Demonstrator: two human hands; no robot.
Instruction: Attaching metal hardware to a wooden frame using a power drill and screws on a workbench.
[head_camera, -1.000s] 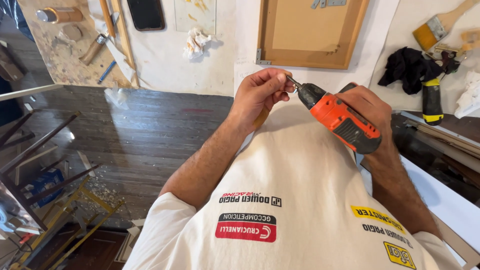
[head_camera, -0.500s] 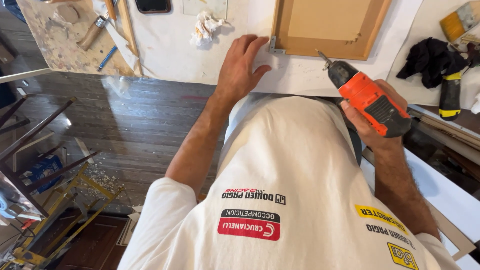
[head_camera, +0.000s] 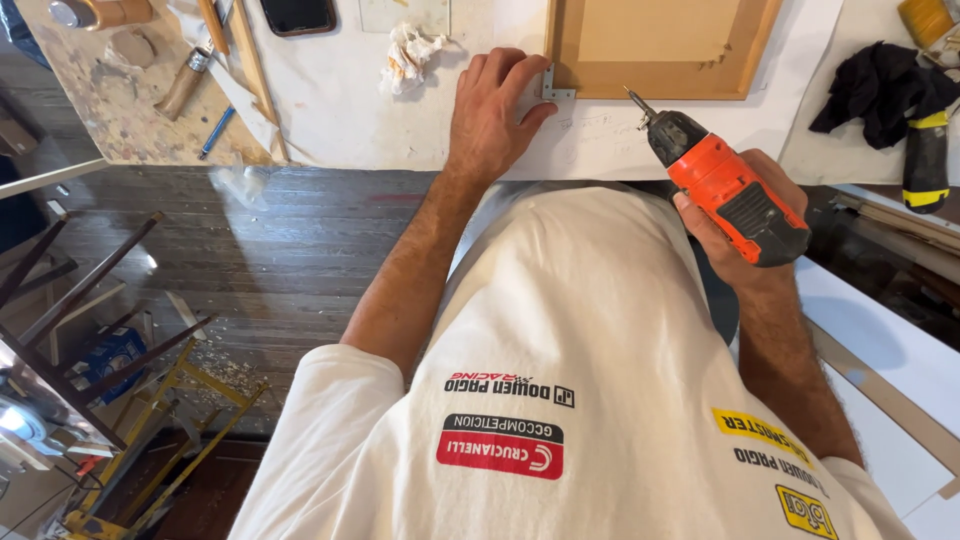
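Observation:
My left hand lies flat on the white-covered table, fingertips touching a small metal corner bracket at the lower-left corner of a wooden frame. My right hand grips an orange and black cordless drill. Its bit points up and left, just short of the frame's lower edge. My white shirt fills the lower middle of the view.
A crumpled paper, a phone, a wooden strip and small tools lie at the table's left. A black cloth and a yellow-black tool sit at right. Dark wood floor, metal rods and a yellow stand are lower left.
My left hand left the drill's tip and went flat onto the table at the frame's corner bracket. The drill moved right and its bit swung toward the frame.

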